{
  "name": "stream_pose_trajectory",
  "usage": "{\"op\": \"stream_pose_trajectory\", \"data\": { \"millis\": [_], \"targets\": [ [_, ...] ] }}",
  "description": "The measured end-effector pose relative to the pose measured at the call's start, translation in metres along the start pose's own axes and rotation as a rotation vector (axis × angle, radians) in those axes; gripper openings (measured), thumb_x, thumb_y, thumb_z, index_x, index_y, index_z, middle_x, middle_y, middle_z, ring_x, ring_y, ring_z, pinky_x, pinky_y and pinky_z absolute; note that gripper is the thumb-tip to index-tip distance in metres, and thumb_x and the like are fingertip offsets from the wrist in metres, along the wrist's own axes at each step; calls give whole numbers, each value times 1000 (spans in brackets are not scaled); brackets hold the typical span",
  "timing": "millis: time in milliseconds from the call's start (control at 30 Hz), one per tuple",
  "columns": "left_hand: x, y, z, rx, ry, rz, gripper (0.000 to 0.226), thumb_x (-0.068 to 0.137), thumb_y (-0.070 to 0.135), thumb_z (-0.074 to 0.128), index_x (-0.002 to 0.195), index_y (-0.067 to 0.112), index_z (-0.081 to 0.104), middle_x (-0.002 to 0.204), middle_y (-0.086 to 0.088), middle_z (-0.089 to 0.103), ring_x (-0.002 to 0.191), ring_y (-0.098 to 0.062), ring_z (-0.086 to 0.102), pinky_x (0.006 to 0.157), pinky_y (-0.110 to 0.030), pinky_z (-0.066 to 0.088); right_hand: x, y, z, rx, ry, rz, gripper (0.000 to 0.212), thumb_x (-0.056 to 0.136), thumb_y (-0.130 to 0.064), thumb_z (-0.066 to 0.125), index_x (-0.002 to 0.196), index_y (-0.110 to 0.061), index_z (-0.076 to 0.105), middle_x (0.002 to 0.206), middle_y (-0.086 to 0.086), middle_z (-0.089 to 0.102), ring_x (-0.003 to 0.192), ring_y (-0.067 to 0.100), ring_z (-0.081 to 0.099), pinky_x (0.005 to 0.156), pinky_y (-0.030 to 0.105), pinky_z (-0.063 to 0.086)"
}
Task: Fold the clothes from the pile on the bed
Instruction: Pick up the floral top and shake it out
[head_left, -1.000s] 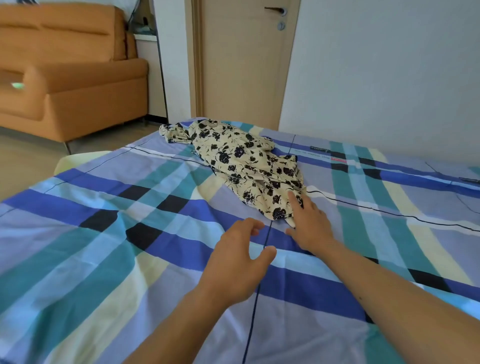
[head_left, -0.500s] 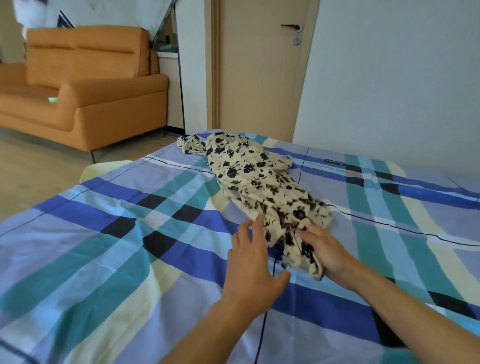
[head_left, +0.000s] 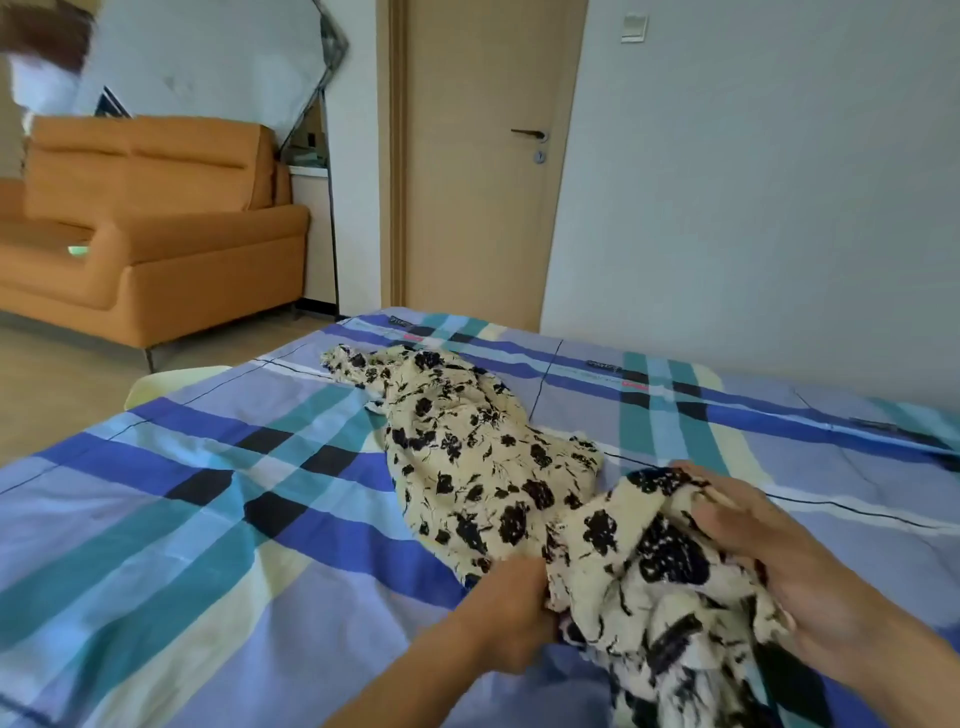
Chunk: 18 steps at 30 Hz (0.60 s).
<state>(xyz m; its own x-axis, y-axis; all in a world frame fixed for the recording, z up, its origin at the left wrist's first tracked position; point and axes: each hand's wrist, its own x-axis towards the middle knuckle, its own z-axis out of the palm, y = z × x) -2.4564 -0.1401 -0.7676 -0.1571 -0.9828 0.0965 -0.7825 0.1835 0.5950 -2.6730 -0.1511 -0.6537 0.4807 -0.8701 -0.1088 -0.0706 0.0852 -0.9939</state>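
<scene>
Both hands, left hand (head_left: 511, 613) and right hand (head_left: 779, 566), now pinch the floral garment (head_left: 467, 467), its near end newly gathered toward 5 o'clock on the bed (head_left: 208, 519); folding not yet begun

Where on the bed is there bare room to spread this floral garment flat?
Widest free patch: the plaid sheet left of the floral garment, out to the bed's left edge. A second bare stretch lies right of it, toward the wall. The near middle is crowded: left hand and right hand bunch the cloth there.
</scene>
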Motion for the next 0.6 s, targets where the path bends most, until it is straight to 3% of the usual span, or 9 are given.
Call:
{"op": "stream_pose_trajectory", "data": {
  "millis": [33, 100, 200, 300, 367, 433, 500, 533, 600],
  "targets": [
    [-1, 11, 2, -73, -31, -25, 20, 86, 8, 53, 103, 1, 61, 106, -21, 64, 98, -39, 58, 85, -52, 49, 1, -2, -3, -170, 117, -45, 89, 36, -66, 91, 119, -46, 64, 120, -16, 67, 112, 11, 63, 100, 42, 46],
    [-6, 35, 3, -315, -127, -26, 20, 99, 19, 53, 116, 15, 61, 118, -14, 65, 101, -30, 59, 91, -40, 48, -3, -2, -16, -343, 235, -116, 69, 51, -66, 87, 112, -45, 64, 111, -23, 68, 100, -2, 64, 89, 32, 48],
    [-20, 68, 0, -665, -405, 7, 9, 104, 32, 50, 112, 34, 50, 112, 0, 55, 100, -15, 49, 92, -29, 37, 2, 18, -41, -484, 328, -76, 28, 87, -20, 74, 107, -32, 59, 105, -5, 72, 83, 2, 68, 70, 26, 48],
    [-33, 84, -1, -509, -528, 125, 13, 102, 34, 49, 100, 43, 59, 103, 12, 65, 95, -5, 60, 89, -18, 45, 0, 56, -61, -683, 226, 66, 27, 99, -12, 57, 117, -31, 48, 114, -2, 63, 89, -3, 57, 68, 10, 44],
    [-37, 80, -3, -369, -497, 142, 19, 100, 40, 53, 82, 40, 61, 78, 20, 66, 72, 3, 61, 73, -20, 49, -7, 77, -60, -728, 107, 162, 31, 103, -19, 52, 128, -34, 41, 118, -11, 55, 90, -13, 49, 64, -1, 39],
    [-37, 72, -3, -316, -390, 55, 24, 97, 50, 53, 79, 34, 54, 74, 16, 58, 64, -2, 55, 70, -26, 49, -15, 92, -54, -764, 9, 171, 34, 103, -31, 50, 134, -42, 41, 124, -27, 50, 99, -20, 49, 77, -5, 37],
    [-30, 58, -3, -124, -126, -60, 37, 94, 61, 49, 98, 26, 56, 100, 6, 61, 90, -13, 59, 91, -40, 51, -21, 104, -50, -868, -35, 119, 42, 102, -41, 48, 143, -44, 38, 143, -26, 44, 119, -15, 45, 100, 4, 32],
    [-25, 49, -3, 36, 13, -131, 46, 91, 67, 47, 111, 27, 56, 118, 2, 57, 110, -19, 55, 102, -47, 44, -23, 108, -48, -941, -27, 95, 47, 101, -44, 46, 147, -43, 34, 149, -19, 41, 124, -8, 42, 103, 11, 31],
    [-21, 32, -3, 205, 115, -289, 76, 82, 77, 49, 141, 30, 38, 153, -6, 30, 142, -35, 28, 114, -59, 27, -28, 113, -43, -1004, -6, 101, 55, 99, -49, 48, 150, -43, 29, 153, -8, 40, 125, 5, 46, 102, 19, 36]
  ]
}}
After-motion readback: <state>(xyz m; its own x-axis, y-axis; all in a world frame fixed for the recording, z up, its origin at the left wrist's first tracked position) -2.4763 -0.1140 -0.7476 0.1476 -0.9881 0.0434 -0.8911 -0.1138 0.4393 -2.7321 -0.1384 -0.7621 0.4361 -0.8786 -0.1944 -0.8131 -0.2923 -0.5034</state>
